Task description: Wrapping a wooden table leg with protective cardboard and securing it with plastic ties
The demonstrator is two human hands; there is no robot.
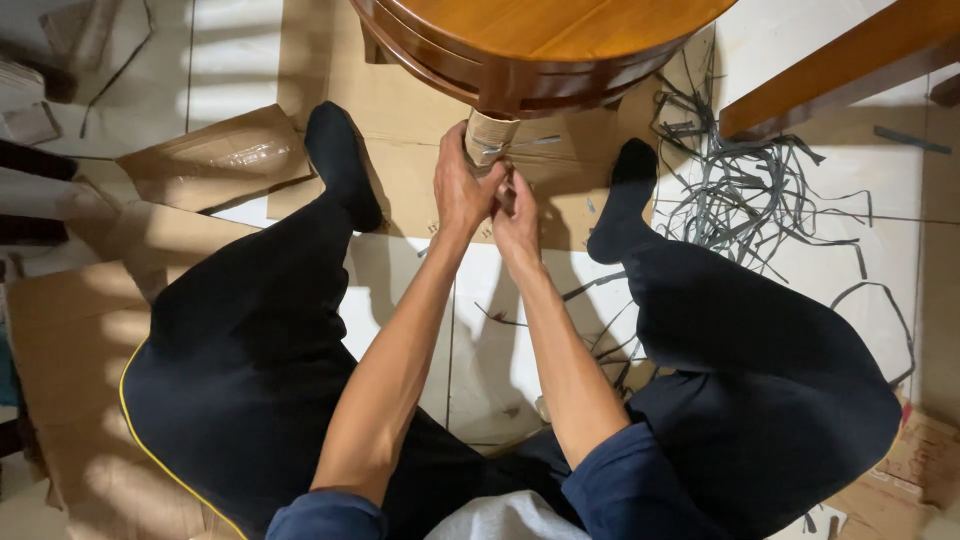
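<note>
**A:** Cardboard wrap (490, 137) on the table leg, where is it exactly?

**B:** Far centre of the scene, straight under the round wooden table (540, 40), standing on flattened cardboard sheets (400, 130) on the floor. The person sits on the floor with both legs spread, one socked foot on each side of the leg.

**A:** And the hands?

**B:** The left hand (462, 190) is closed around the left side of the wrap, thumb up against it. The right hand (515, 215) sits just beside it, touching the left, fingers pinched at the wrap's lower edge. I cannot tell whether a strip of tape is between those fingers; it is too small to see.

**A:** How would you do this well?

**B:** I judge the left hand should brace the leg firmly while the right peels at one edge, pulling along the leg and not outward, so the cardboard tears cleanly and the finish is not scraped.

**A:** Anything in the way?

**B:** A tangle of dark plastic straps (740, 190) lies on the right, near the right foot (625, 195), well apart from the hands. A second wooden piece (830, 70) crosses the far right corner.
</note>
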